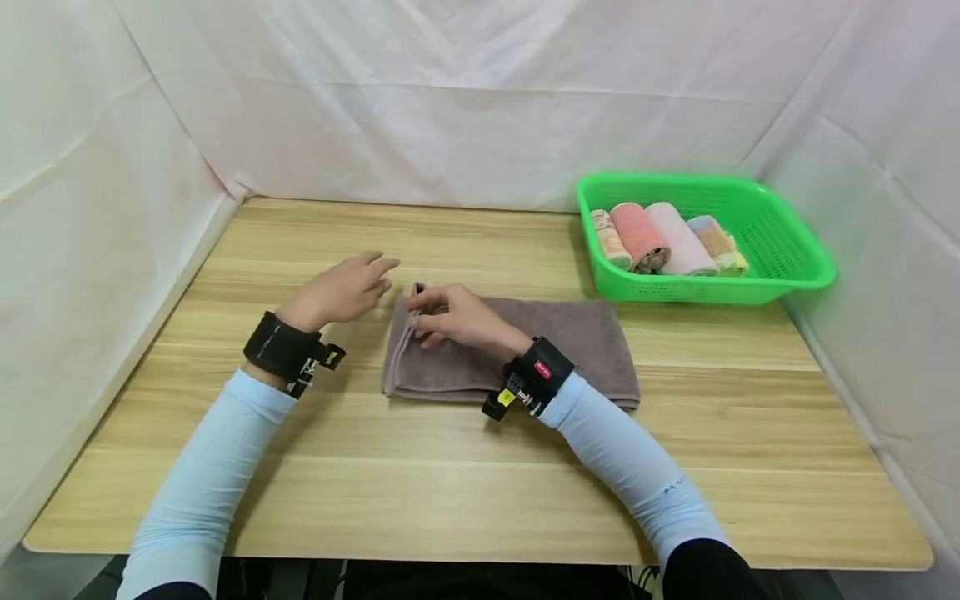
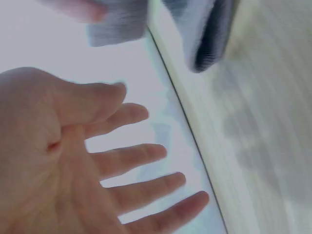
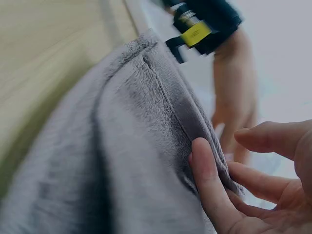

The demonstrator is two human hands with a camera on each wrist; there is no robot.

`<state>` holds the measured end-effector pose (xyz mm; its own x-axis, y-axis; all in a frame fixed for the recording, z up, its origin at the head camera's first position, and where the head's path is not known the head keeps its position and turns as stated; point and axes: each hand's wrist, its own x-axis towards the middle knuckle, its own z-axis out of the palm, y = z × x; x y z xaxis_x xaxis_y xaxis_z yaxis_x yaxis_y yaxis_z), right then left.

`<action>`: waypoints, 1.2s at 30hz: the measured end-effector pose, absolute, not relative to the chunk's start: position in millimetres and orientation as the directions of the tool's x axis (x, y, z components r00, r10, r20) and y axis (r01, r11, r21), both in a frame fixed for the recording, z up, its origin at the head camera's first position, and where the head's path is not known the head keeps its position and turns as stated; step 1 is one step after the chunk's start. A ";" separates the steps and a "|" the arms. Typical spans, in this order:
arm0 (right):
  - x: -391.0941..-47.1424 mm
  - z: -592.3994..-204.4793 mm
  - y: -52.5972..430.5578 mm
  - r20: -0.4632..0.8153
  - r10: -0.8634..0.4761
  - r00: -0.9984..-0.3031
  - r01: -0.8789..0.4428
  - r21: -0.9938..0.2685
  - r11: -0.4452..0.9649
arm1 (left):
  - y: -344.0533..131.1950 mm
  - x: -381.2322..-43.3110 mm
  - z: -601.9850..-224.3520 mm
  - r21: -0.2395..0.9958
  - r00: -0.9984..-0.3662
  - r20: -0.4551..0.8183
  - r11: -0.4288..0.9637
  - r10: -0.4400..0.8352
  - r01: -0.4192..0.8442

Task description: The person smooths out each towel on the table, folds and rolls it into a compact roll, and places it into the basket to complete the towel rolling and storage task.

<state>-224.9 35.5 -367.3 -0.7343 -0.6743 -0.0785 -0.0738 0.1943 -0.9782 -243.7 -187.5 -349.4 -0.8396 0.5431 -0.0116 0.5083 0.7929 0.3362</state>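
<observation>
A grey-brown towel [image 1: 555,333] lies folded in a long rectangle on the table, its left end slightly raised. My right hand [image 1: 461,317] is over that left end and pinches the hemmed edge. In the right wrist view, one finger [image 3: 204,163] lies on the near face of the towel [image 3: 141,131], and other fingers pass behind the hem. To the left of the towel, my left hand [image 1: 341,287] hovers over the table, apart from the cloth. Its fingers [image 2: 131,158] are spread and hold nothing in the left wrist view.
A green plastic basket [image 1: 697,289] stands at the back right of the wooden table [image 1: 450,483]. Several rolled or folded towels, among them a pink roll [image 1: 637,233] and a pale roll [image 1: 678,240], lie in its left part. White cloth walls [image 1: 450,125] enclose the back and sides.
</observation>
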 end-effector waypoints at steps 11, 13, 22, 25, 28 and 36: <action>-220.5 -388.1 61.0 -0.062 -0.711 -0.701 -0.092 -0.980 0.176 | -155.2 -231.5 -358.1 0.267 -0.711 -0.167 0.725 0.683 0.634; -218.6 -389.0 75.9 -0.084 -0.740 -0.667 -0.105 -0.973 0.205 | -154.7 -230.7 -363.0 0.276 -0.710 -0.194 0.733 0.677 0.622; -204.9 -378.5 152.0 -0.110 -0.753 -0.649 -0.286 -0.881 0.376 | -154.0 -229.3 -365.6 0.331 -0.708 -0.160 0.713 0.688 0.618; -199.6 -370.8 170.6 -0.060 -0.741 -0.669 -0.477 -0.730 0.490 | -154.0 -228.6 -362.7 0.319 -0.716 -0.163 0.723 0.679 0.613; -199.9 -365.2 181.3 -0.025 -0.742 -0.670 -0.587 -0.593 0.551 | -154.8 -228.0 -360.1 0.301 -0.742 -0.185 0.756 0.644 0.581; -211.7 -366.1 188.5 -0.031 -0.707 -0.707 -0.633 -0.420 0.651 | -158.7 -231.2 -363.6 0.322 -0.758 -0.188 0.769 0.624 0.553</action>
<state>-211.7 188.5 -366.1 -0.7065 -0.7070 -0.0308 -0.6327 0.6505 -0.4202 -231.2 -158.7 -363.6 -0.7584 0.6241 -0.1879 0.5527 0.7686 0.3221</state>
